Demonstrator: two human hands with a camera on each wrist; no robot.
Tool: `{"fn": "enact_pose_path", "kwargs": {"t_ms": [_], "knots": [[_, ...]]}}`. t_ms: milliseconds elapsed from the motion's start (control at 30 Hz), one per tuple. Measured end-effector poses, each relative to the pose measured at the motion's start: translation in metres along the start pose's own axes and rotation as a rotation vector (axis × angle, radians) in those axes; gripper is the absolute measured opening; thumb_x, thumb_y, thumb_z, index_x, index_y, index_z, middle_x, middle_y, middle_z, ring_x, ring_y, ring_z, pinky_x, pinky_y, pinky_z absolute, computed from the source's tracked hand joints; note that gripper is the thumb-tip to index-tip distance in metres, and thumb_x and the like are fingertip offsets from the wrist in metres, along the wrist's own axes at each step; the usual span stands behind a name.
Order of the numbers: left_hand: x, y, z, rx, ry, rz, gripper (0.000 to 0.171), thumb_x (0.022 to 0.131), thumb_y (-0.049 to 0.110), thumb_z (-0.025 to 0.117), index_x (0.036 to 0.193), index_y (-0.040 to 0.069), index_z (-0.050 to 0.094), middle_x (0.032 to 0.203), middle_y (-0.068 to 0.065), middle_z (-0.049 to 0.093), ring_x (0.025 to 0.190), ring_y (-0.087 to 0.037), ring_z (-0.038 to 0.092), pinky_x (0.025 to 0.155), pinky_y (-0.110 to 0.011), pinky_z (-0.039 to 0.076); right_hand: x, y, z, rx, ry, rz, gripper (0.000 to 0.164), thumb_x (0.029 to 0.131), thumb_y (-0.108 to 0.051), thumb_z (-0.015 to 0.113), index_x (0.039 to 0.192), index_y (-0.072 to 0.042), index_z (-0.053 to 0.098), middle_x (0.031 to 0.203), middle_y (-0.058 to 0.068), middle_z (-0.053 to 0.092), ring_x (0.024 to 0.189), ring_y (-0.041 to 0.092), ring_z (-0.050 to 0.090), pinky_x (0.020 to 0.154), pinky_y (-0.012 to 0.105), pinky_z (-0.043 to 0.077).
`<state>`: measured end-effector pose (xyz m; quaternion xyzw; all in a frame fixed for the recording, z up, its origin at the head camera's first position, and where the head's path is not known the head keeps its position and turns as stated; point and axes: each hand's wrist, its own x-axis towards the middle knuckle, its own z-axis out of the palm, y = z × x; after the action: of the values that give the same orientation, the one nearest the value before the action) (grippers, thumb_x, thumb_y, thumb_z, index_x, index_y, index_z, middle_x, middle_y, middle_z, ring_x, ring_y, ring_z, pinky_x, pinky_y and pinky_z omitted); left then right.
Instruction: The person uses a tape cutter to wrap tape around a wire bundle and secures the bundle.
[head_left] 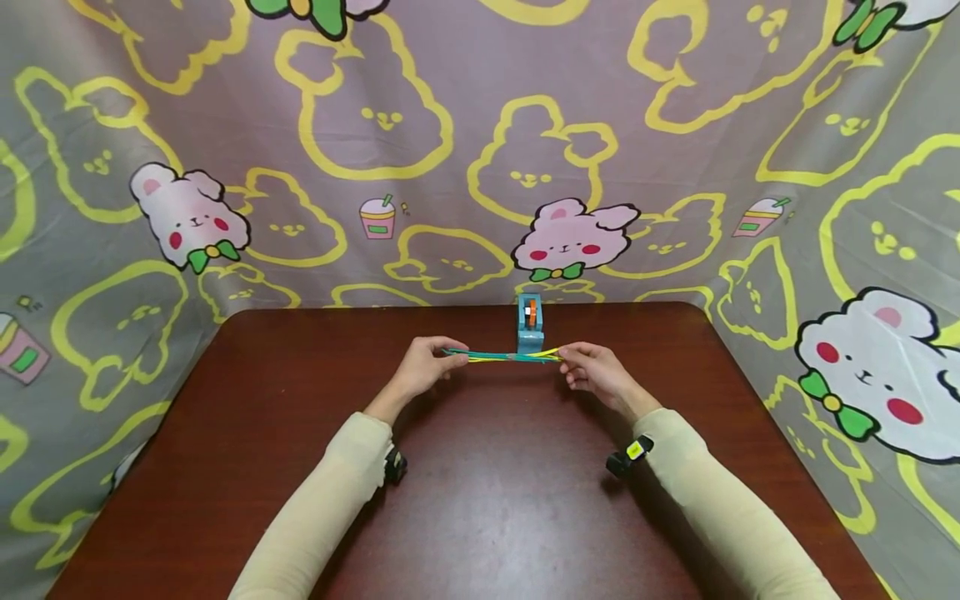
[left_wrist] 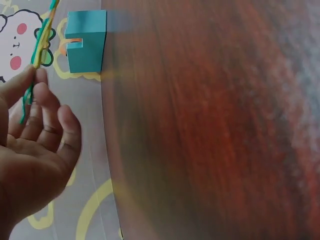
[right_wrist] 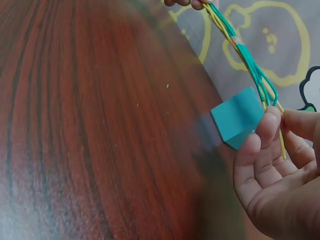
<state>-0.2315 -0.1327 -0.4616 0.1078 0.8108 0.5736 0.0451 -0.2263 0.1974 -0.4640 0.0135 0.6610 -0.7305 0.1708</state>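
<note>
A thin bundle of green and yellow wires (head_left: 491, 357) stretches level between the two hands, held up over the table. My left hand (head_left: 426, 367) pinches its left end between thumb and forefinger, the other fingers loosely bent in the left wrist view. At the opposite end, my right hand (head_left: 597, 372) pinches the wires, and a yellow tail pokes out past the fingers in the right wrist view. A short pale band of tape (right_wrist: 237, 41) wraps the bundle near its middle. Just behind the wires stands a teal tape dispenser (head_left: 529, 321) with an orange core.
The dark reddish-brown wooden table (head_left: 480, 500) has rounded far corners. A grey curtain (head_left: 450, 192) printed with yellow outlines and rabbit faces encloses the back and both sides. Each wrist wears a small black camera.
</note>
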Motion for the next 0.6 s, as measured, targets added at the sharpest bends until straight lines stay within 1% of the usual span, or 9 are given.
{"fn": "enact_pose_path", "kwargs": {"t_ms": [67,200,300,467,600], "knots": [[-0.0002,-0.0010,0.0004,0.023,-0.014,-0.008,0.017,0.090,0.014,0.078,0.106,0.007,0.078,0.081,-0.012,0.069,0.060,-0.023,0.059,0.052,-0.033,0.047,0.0012,0.0018,-0.0010,-0.039,0.001,0.012,0.024,0.104,-0.020,0.059,0.117,0.000,0.060,0.076,0.002,0.065,0.060,0.011,0.057,0.060,0.026,0.050],[0.0006,-0.0027,0.0005,0.076,-0.047,-0.013,0.016,0.090,0.012,0.077,0.104,0.005,0.078,0.081,-0.011,0.071,0.061,-0.026,0.061,0.052,-0.034,0.048,0.0050,0.0052,-0.0028,-0.118,0.006,0.046,0.029,0.105,-0.024,0.058,0.121,0.000,0.058,0.078,0.004,0.066,0.061,0.012,0.057,0.060,0.027,0.051],[0.0016,-0.0031,0.0006,0.116,-0.063,-0.012,0.016,0.090,0.010,0.077,0.104,0.003,0.077,0.082,-0.006,0.073,0.060,-0.023,0.061,0.058,-0.034,0.051,0.0073,0.0069,-0.0032,-0.171,-0.003,0.058,0.032,0.105,-0.026,0.058,0.123,0.000,0.058,0.079,0.005,0.066,0.061,0.012,0.058,0.060,0.028,0.052],[0.0037,-0.0032,0.0001,0.190,-0.079,-0.019,0.012,0.090,0.008,0.077,0.101,0.003,0.077,0.080,-0.004,0.073,0.058,-0.019,0.060,0.056,-0.030,0.051,0.0089,0.0071,-0.0019,-0.264,-0.035,0.054,0.038,0.105,-0.027,0.057,0.127,0.004,0.057,0.081,0.007,0.068,0.063,0.013,0.059,0.059,0.029,0.053],[0.0052,-0.0022,-0.0002,0.252,-0.099,-0.021,0.009,0.089,0.009,0.077,0.097,0.004,0.077,0.079,-0.004,0.072,0.058,-0.018,0.060,0.055,-0.028,0.049,0.0103,0.0063,0.0000,-0.347,-0.048,0.055,0.039,0.105,-0.027,0.057,0.128,0.005,0.056,0.081,0.010,0.070,0.062,0.015,0.060,0.056,0.029,0.052]]}}
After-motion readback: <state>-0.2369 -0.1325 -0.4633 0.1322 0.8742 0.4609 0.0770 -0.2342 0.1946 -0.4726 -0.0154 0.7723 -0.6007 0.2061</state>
